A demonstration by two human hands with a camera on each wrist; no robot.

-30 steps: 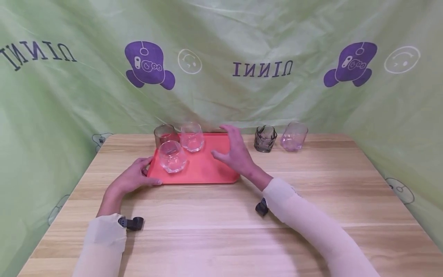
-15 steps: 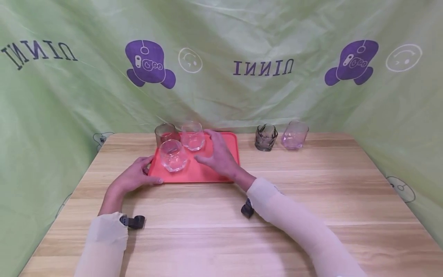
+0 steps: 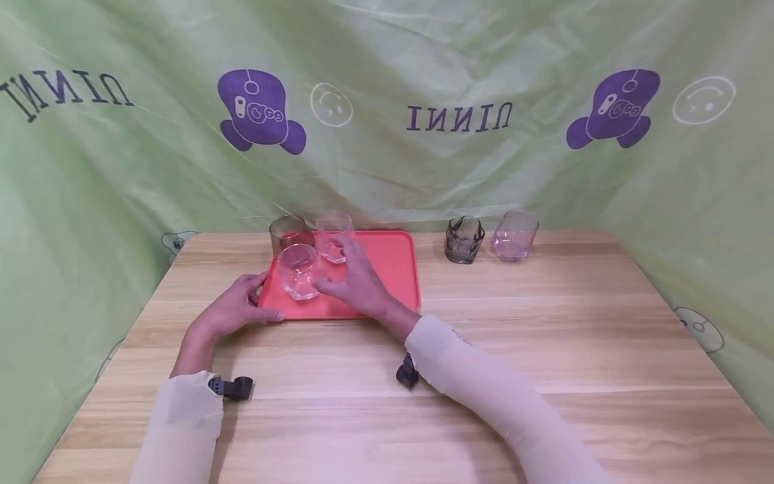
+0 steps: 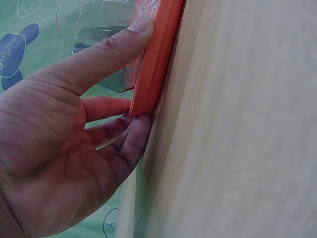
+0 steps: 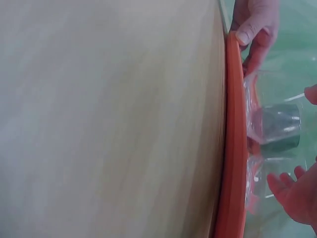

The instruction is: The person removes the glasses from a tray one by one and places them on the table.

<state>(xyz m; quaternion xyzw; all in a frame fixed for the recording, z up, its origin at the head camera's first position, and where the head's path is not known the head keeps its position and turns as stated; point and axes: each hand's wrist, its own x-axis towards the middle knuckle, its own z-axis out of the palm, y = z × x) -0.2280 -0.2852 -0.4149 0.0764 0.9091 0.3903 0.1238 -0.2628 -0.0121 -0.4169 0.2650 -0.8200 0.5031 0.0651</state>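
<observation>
My left hand (image 3: pixel 232 310) grips the near left corner of a red tray (image 3: pixel 388 265). In the left wrist view its thumb lies along the tray's rim (image 4: pixel 157 64) and the fingers curl at the corner's underside. A clear faceted glass (image 3: pixel 297 275) stands at the tray's near left, another clear glass (image 3: pixel 329 235) behind it, and a brown-tinted glass (image 3: pixel 281 232) at the back left corner. Over the tray, my right hand (image 3: pixel 358 284) has thumb and fingers spread, thumb tip beside the near clear glass, fingertips overlapping the far one.
To the right of the tray stand a dark grey faceted glass (image 3: pixel 463 240) and a purple-tinted glass (image 3: pixel 514 236), close to the back edge of the wooden table (image 3: pixel 544 323). A green printed curtain (image 3: pixel 387 175) hangs right behind and along both sides.
My right hand has moved left across the tray, from its right side to the clear glasses, with fingers still spread. The left hand and all the glasses have stayed put.
</observation>
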